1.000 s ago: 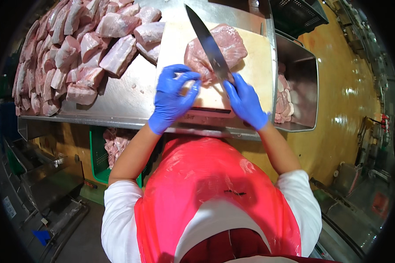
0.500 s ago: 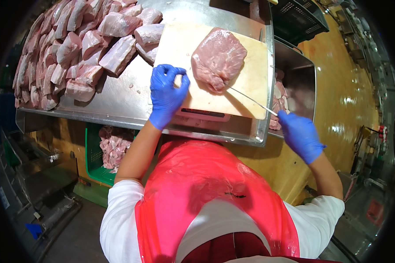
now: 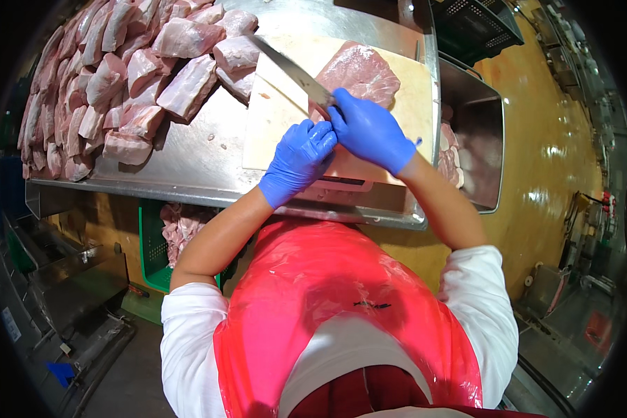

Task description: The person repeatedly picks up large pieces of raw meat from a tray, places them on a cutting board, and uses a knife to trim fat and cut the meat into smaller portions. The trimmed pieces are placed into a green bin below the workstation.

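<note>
A knife is gripped in my right hand [image 3: 370,131], its fingers closed round the handle. The long blade [image 3: 291,68] points up and left across the cutting board [image 3: 268,143]. My left hand [image 3: 299,155] is closed beside the right one, its fingertips pressed together at a small pink bit of meat [image 3: 316,111] under the blade. Whether that bit joins the large slab of raw meat [image 3: 361,68] cannot be made out, since my right hand covers the part between. The slab lies flat on the board, just beyond my right hand.
Many raw meat pieces [image 3: 143,73] are heaped on the steel table [image 3: 202,153] to the left. A steel bin [image 3: 484,139] with meat stands at the right. Below the table edge is a green crate [image 3: 153,261] holding meat; a dark crate [image 3: 477,31] sits at the far right.
My right hand has swung in from the right with the knife, whose blade now points up and left. My left hand has moved right to meet it. The slab sits slightly further right.
</note>
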### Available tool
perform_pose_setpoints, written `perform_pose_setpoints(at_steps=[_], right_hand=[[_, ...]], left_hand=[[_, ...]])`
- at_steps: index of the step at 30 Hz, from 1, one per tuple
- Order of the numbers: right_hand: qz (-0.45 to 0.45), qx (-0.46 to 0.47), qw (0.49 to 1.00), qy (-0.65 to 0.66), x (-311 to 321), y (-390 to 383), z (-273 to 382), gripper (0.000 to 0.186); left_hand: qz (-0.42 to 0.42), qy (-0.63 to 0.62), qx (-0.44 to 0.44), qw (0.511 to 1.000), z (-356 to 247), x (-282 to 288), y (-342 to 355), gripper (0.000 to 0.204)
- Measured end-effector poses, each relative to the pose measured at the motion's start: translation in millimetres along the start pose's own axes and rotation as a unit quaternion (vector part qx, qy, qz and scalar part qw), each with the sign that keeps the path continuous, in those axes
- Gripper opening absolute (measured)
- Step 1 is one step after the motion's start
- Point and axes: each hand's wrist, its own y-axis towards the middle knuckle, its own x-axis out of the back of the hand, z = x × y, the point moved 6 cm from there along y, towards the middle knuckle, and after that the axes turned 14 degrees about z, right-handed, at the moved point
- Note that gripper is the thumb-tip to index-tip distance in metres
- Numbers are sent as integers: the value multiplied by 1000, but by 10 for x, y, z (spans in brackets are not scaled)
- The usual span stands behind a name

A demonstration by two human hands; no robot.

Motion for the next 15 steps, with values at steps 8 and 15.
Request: perform_pose_setpoints(at_steps=[8, 15], right_hand=[[127, -67, 965, -218, 216, -1307, -506, 18], [83, -142, 938, -306, 385, -2209, -936, 9]], left_hand=[[-33, -64, -14, 997, 324, 104, 65, 27], [24, -49, 7, 998, 657, 250, 208, 21]])
